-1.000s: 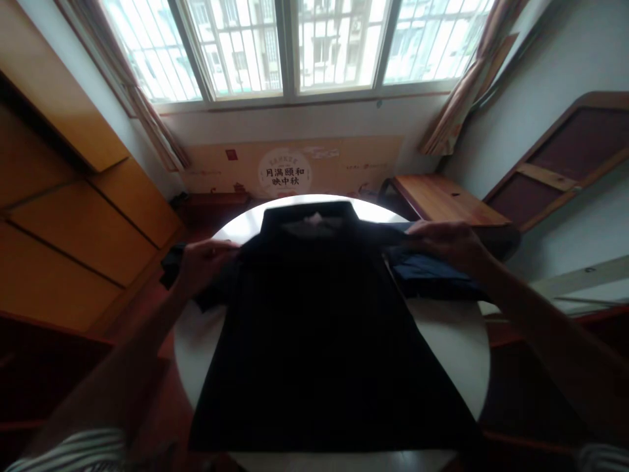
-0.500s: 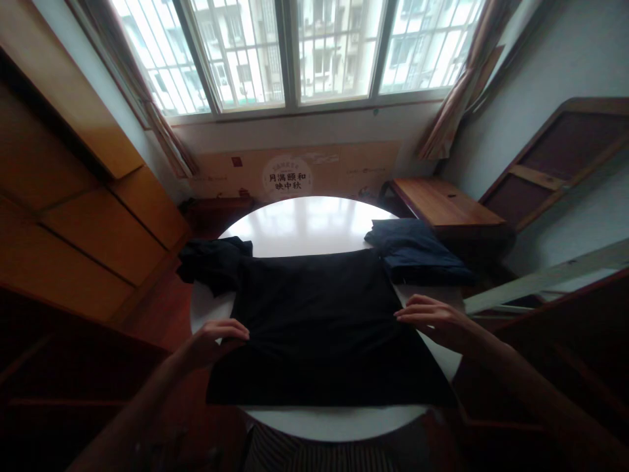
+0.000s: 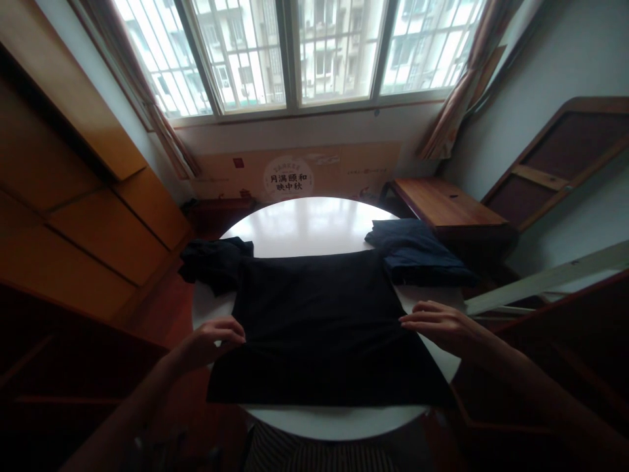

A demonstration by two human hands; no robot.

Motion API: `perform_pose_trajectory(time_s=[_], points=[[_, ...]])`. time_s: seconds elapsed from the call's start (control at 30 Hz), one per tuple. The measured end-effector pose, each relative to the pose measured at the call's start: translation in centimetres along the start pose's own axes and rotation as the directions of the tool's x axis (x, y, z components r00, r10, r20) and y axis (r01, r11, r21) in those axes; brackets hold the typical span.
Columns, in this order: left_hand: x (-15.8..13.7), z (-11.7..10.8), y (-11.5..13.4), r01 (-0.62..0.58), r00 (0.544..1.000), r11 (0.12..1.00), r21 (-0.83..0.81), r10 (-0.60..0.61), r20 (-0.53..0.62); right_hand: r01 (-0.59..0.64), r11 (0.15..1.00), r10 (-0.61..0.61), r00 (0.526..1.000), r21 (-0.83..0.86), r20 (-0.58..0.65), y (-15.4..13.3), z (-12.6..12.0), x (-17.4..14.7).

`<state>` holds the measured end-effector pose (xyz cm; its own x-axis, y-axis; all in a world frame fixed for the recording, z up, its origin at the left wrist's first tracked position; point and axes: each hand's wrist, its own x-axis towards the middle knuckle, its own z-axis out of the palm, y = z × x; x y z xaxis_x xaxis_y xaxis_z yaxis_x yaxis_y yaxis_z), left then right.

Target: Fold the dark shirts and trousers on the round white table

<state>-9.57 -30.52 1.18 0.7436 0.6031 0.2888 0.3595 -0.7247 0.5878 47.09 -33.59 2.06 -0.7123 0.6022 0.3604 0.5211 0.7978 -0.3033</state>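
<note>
A black garment lies spread flat on a round white table, its near edge wide and straight. At its left side, my left hand is closed, thumb and fingers pinching the cloth's edge. My right hand pinches the opposite edge at about the same height. Faint creases run across the fabric between the two hands. Because the cloth is so dark, its exact kind is hard to make out.
A crumpled dark cloth sits at the table's left edge. Folded navy clothes rest at the right. Beyond stands a wooden desk; cabinets line the left wall. A striped seat is below the table's near edge.
Both hands have shifted slightly outward, the left one to the left and the right one to the right, still at the garment's edges. The other cloths stay put.
</note>
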Motion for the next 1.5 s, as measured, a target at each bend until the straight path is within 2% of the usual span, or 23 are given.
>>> perform_pose_trajectory(time_s=[0.1, 0.2, 0.27, 0.37, 0.47, 0.53, 0.6, 0.67, 0.73, 0.8, 0.93, 1.0, 1.13, 1.2, 1.37, 1.5], points=[[0.8, -0.4, -0.4, 0.033, 0.998, 0.998, -0.057, -0.036, -0.060, -0.104, 0.972, 0.110, 0.994, 0.210, -0.018, 1.0, -0.4, 0.5], [3.4, -2.1, -0.8, 0.205, 0.969, 0.963, -0.173, -0.224, -0.100, -0.206, 0.883, 0.255, 0.965, 0.421, -0.061, 2.7, -1.8, 2.7], [6.4, -4.2, -1.3, 0.320, 0.928, 0.907, -0.274, -0.358, -0.100, -0.257, 0.812, 0.339, 0.938, 0.524, -0.066, 4.1, -3.4, 5.6], [12.2, -7.8, -3.2, 0.373, 0.869, 0.830, -0.415, -0.469, -0.157, -0.293, 0.735, 0.431, 0.898, 0.612, -0.088, 6.7, -6.0, 11.4], [18.5, -10.8, -6.6, 0.318, 0.792, 0.798, -0.511, -0.520, -0.319, -0.244, 0.742, 0.455, 0.867, 0.625, -0.201, 10.5, -7.9, 17.7], [22.2, -12.1, -9.3, 0.306, 0.733, 0.792, -0.528, -0.550, -0.400, -0.259, 0.720, 0.517, 0.819, 0.644, -0.249, 13.6, -8.2, 21.5], [25.2, -12.4, -12.0, 0.378, 0.674, 0.802, -0.463, -0.581, -0.456, -0.360, 0.708, 0.613, 0.741, 0.607, -0.274, 16.8, -7.5, 24.7], [27.1, -11.9, -14.5, 0.476, 0.629, 0.797, -0.372, -0.604, -0.490, -0.528, 0.707, 0.690, 0.663, 0.470, -0.292, 19.5, -5.8, 27.1], [28.2, -10.6, -16.7, 0.548, 0.604, 0.779, -0.306, -0.621, -0.500, -0.653, 0.691, 0.723, 0.624, 0.309, -0.296, 21.4, -3.3, 28.5], [28.6, -8.9, -18.4, 0.599, 0.604, 0.762, -0.248, -0.632, -0.485, -0.694, 0.693, 0.719, 0.644, 0.196, -0.263, 22.6, -0.5, 29.3], [28.9, -6.1, -20.5, 0.678, 0.622, 0.727, -0.107, -0.646, -0.442, -0.667, 0.745, 0.661, 0.734, 0.022, -0.152, 23.3, 3.8, 29.7], [29.2, -5.4, -20.8, 0.689, 0.638, 0.724, -0.045, -0.634, -0.438, -0.639, 0.767, 0.632, 0.768, -0.057, -0.109, 23.3, 5.0, 29.9], [30.1, -4.5, -20.3, 0.629, 0.727, 0.776, 0.041, -0.568, -0.386, -0.555, 0.818, 0.556, 0.830, -0.154, -0.038, 23.1, 6.0, 31.4], [30.5, -3.8, -19.9, 0.603, 0.757, 0.796, 0.052, -0.550, -0.354, -0.514, 0.840, 0.520, 0.854, -0.173, -0.009, 22.8, 6.4, 32.6], [30.5, -2.1, -18.8, 0.597, 0.758, 0.802, 0.015, -0.557, -0.341, -0.522, 0.826, 0.512, 0.853, -0.213, -0.102, 21.7, 8.1, 35.1], [29.4, -2.2, -16.8, 0.617, 0.719, 0.785, -0.060, -0.593, -0.363, -0.555, 0.799, 0.578, 0.815, -0.230, 0.042, 20.2, 9.2, 35.4]])
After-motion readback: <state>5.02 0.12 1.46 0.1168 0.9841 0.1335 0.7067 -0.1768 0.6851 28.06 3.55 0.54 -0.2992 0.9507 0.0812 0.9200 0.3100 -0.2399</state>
